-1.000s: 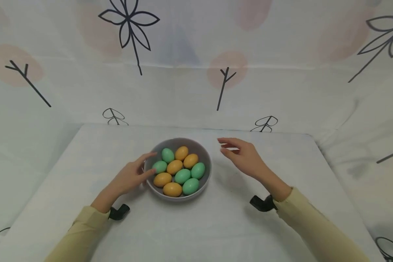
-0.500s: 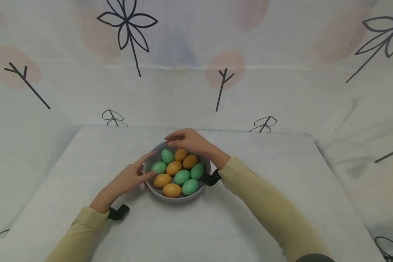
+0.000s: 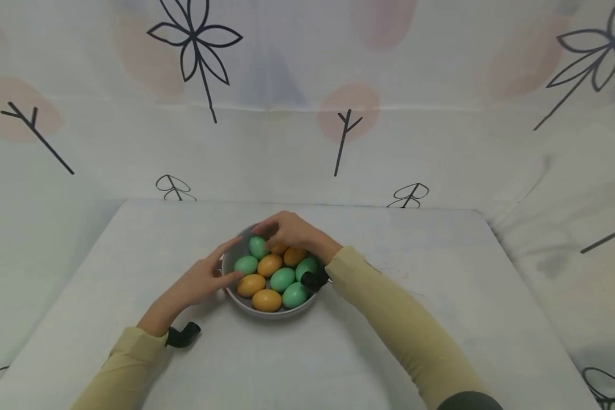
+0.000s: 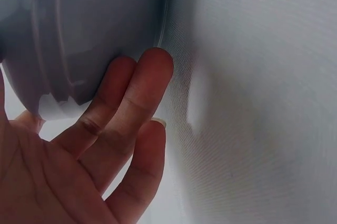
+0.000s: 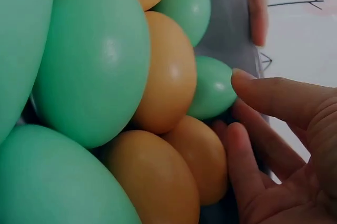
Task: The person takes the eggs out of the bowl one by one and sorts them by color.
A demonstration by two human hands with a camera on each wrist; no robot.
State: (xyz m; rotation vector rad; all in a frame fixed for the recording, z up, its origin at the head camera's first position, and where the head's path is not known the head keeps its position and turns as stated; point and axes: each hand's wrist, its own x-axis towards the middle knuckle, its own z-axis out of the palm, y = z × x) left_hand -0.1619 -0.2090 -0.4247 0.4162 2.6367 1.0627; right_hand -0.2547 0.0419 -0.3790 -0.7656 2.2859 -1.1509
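A grey bowl (image 3: 274, 314) holds several green and orange eggs in the middle of the table. My left hand (image 3: 197, 282) grips its left side, thumb over the rim; the left wrist view has the fingers (image 4: 142, 87) curled against the bowl's outer wall (image 4: 105, 19). Over the bowl's far side, my right hand (image 3: 292, 232) pinches a green egg (image 3: 257, 247) lying near the back rim. In the right wrist view, the thumb touches one end of this green egg (image 5: 213, 88) and the fingers reach around its lower side. Orange eggs (image 5: 197, 158) lie right beside those fingers.
A pale cloth covers the table (image 3: 369, 353). Behind it rises a white backdrop (image 3: 266, 148) printed with line-drawn plants and pink spots. Black camera mounts (image 3: 183, 335) sit on both wrists; the right one overlaps the green eggs in the head view.
My right hand has come from the right of the bowl, over its far rim, and down onto the back green egg. The left hand keeps its grip on the bowl.
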